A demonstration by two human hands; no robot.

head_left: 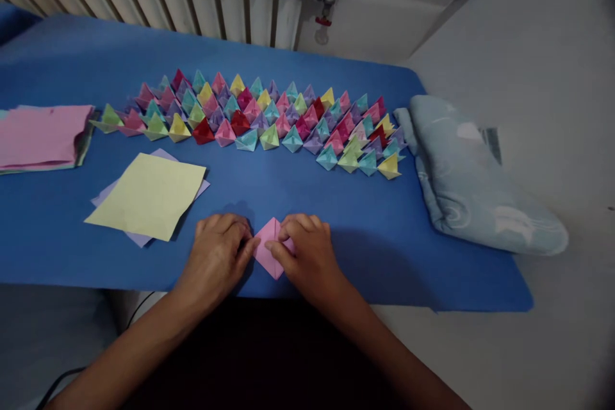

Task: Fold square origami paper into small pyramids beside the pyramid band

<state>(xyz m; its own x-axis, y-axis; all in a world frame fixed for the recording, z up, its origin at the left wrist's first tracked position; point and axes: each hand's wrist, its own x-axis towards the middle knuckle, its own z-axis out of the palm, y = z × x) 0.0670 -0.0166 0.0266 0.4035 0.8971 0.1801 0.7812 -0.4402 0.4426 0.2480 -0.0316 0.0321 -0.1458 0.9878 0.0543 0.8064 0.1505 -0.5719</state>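
The pink piece [269, 233] is matt paper, the bundle [468, 173] cloth

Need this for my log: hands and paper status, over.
Left hand at left corner, right hand on right side of folded pink paper. Lies diamond-wise. Paper boats stand beyond.

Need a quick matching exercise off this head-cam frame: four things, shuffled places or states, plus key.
Things
1. Folded pink paper
2. Yellow sheet
3. Blanket
4. Paper boats

Places or states
A. Lying over a purple sheet
B. Set out in rows, many colours
C. Between the left hand and right hand
D. Bundled at the table's right end

Pairs: 1-C, 2-A, 3-D, 4-B
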